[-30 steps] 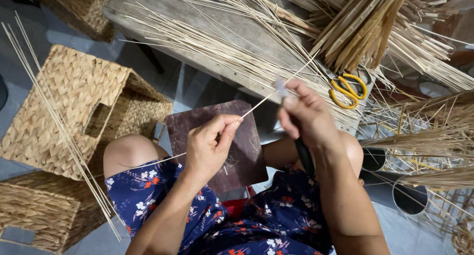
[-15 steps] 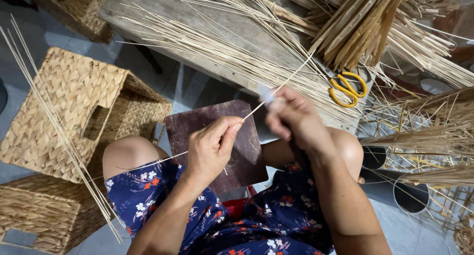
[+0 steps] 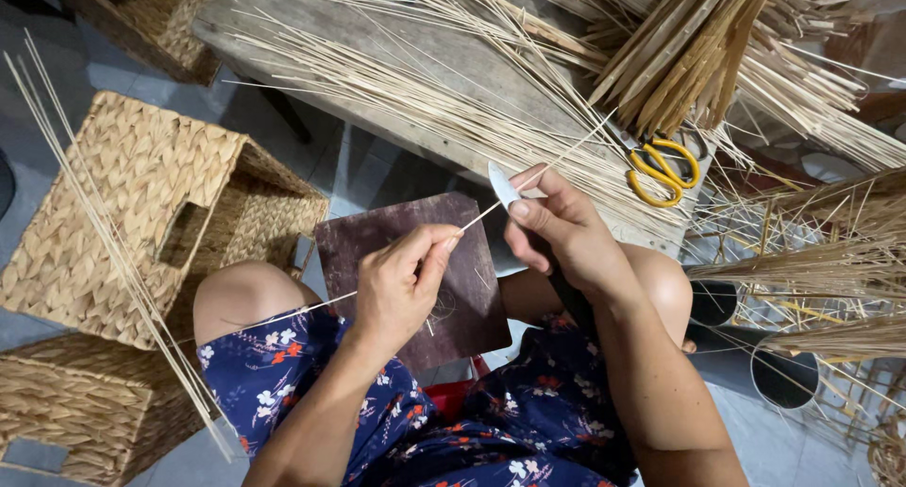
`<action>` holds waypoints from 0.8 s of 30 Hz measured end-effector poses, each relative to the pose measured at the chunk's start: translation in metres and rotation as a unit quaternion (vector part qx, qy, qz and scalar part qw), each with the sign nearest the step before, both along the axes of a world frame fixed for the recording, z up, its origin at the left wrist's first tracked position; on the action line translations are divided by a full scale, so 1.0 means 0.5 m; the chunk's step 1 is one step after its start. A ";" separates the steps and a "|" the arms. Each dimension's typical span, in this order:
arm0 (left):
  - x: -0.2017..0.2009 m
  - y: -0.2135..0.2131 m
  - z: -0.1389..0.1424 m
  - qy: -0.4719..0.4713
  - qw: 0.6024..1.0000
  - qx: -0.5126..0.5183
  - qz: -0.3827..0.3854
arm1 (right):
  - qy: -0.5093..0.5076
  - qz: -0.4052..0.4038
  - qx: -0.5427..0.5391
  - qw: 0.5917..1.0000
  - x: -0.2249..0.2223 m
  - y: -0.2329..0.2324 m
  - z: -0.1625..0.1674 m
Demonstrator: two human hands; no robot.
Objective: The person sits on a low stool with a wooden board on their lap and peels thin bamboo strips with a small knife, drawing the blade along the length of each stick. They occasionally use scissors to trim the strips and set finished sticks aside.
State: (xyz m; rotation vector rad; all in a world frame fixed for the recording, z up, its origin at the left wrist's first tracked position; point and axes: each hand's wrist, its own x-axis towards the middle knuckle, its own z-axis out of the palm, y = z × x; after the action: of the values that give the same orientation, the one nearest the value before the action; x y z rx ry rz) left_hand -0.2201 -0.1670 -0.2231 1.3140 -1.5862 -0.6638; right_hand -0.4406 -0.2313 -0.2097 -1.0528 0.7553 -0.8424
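We pinch the thin reed strip (image 3: 491,209) in our left hand (image 3: 401,284), over the dark board (image 3: 472,289) on our lap. Our right hand (image 3: 566,227), closed on the small knife (image 3: 502,185), has moved back down the strip since a moment ago, so the scraping continues.

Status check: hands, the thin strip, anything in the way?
Left hand pinching thin bamboo strip. Right hand gripping knife, blade against strip. Dark board on lap beneath; nothing blocking.
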 end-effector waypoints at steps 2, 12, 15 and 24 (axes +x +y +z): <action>-0.001 0.000 0.001 0.006 1.000 -0.021 -0.007 | -0.008 -0.002 0.003 1.000 -0.008 -0.007 -0.005; -0.004 0.010 0.003 0.019 0.998 -0.044 -0.029 | -0.006 -0.084 -0.039 0.996 -0.071 -0.035 0.003; -0.003 0.018 0.004 -0.003 1.000 -0.021 -0.014 | 0.002 -0.129 -0.048 0.991 -0.092 -0.033 0.016; -0.013 0.007 0.005 0.014 1.000 0.015 0.017 | 0.022 -0.072 -0.014 0.997 -0.057 -0.006 0.021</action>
State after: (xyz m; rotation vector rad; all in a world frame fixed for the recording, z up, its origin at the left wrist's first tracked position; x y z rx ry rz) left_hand -0.2264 -0.1636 -0.2209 1.3455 -1.5323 -0.6845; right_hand -0.4693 -0.2343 -0.1994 -1.0528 0.8669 -0.9580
